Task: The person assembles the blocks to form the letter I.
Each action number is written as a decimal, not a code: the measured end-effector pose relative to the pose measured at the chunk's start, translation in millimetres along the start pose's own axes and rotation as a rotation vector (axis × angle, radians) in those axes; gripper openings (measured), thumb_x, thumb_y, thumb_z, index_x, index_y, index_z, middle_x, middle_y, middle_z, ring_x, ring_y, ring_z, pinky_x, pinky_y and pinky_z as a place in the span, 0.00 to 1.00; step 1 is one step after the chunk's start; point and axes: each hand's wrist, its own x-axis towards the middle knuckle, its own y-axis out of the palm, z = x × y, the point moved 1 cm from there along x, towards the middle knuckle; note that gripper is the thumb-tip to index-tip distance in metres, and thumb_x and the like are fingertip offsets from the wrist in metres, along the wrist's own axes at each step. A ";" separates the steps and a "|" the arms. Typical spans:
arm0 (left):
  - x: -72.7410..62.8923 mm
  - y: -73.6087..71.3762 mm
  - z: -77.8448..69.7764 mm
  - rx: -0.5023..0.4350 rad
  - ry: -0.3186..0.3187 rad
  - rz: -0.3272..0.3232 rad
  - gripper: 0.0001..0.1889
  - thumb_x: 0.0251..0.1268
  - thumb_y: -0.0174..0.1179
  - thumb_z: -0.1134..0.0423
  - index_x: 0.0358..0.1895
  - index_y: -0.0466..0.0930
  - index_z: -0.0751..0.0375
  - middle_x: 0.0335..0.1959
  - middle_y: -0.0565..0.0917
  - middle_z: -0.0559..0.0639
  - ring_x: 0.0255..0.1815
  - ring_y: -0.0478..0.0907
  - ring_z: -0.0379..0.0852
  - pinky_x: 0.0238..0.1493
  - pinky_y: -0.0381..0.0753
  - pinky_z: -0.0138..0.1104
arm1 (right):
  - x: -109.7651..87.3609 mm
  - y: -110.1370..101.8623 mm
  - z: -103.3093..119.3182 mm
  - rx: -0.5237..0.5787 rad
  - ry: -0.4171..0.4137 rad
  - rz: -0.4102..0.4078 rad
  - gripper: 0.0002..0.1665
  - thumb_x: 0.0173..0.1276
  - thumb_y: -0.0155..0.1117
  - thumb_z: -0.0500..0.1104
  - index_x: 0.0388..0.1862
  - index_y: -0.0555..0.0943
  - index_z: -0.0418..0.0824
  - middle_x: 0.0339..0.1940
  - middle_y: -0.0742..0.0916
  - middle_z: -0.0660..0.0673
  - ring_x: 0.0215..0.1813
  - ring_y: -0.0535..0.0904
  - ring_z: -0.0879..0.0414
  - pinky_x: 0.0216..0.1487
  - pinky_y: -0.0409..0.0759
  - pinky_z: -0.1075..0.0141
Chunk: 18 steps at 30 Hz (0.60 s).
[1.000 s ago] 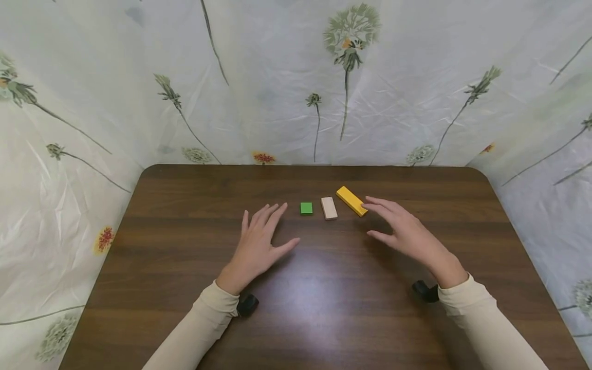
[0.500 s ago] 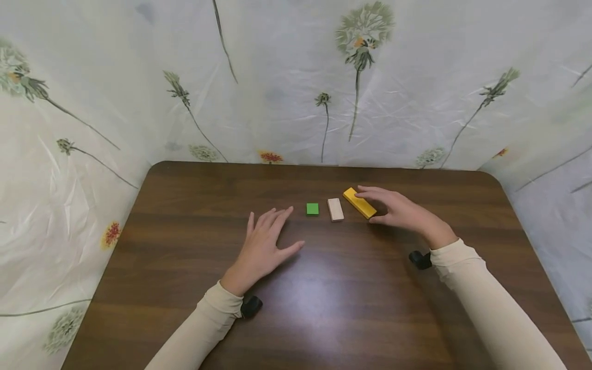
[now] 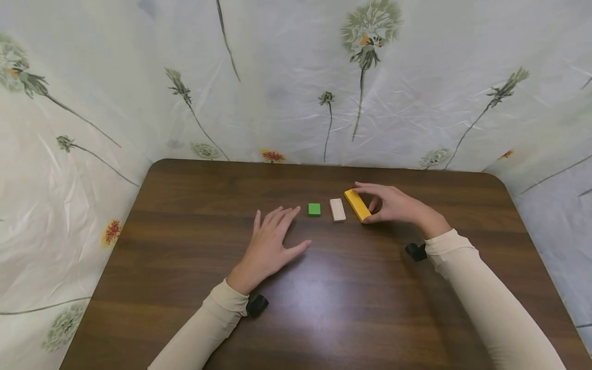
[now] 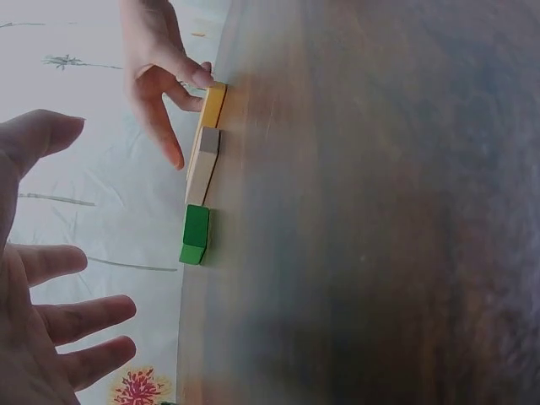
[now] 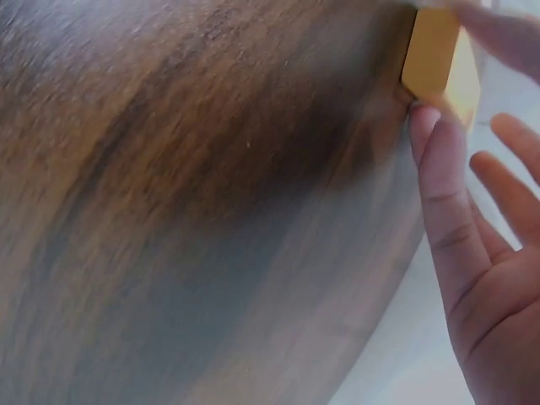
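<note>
A long yellow block (image 3: 358,205) lies slanted on the table, and my right hand (image 3: 399,206) pinches it lengthwise, thumb at its near end and index finger at its far end. The right wrist view shows the thumb against the end of the yellow block (image 5: 432,52). Just left of it lies a pale wooden block (image 3: 337,210), then a small green block (image 3: 314,209). My left hand (image 3: 268,248) hovers left of the green block with spread fingers, holding nothing. In the left wrist view, the green block (image 4: 195,234) is nearest to that hand.
The dark brown wooden table (image 3: 319,308) has rounded far corners. Behind it and along its sides hangs a pale sheet (image 3: 277,77) printed with dandelions. Each wrist carries a small black camera (image 3: 257,306).
My right hand has moved left to the yellow block and closed its thumb and index finger on it. The block has turned slightly. The left hand has barely shifted.
</note>
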 end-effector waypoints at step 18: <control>2.8 2.1 -3.1 -0.038 -0.003 0.013 0.38 0.67 0.64 0.37 0.76 0.69 0.49 0.72 0.77 0.50 0.79 0.66 0.55 0.79 0.48 0.70 | 7.2 17.1 -15.4 0.090 -0.066 -0.094 0.45 0.56 0.84 0.48 0.71 0.78 0.39 0.76 0.74 0.40 0.39 0.79 0.58 0.46 0.78 0.66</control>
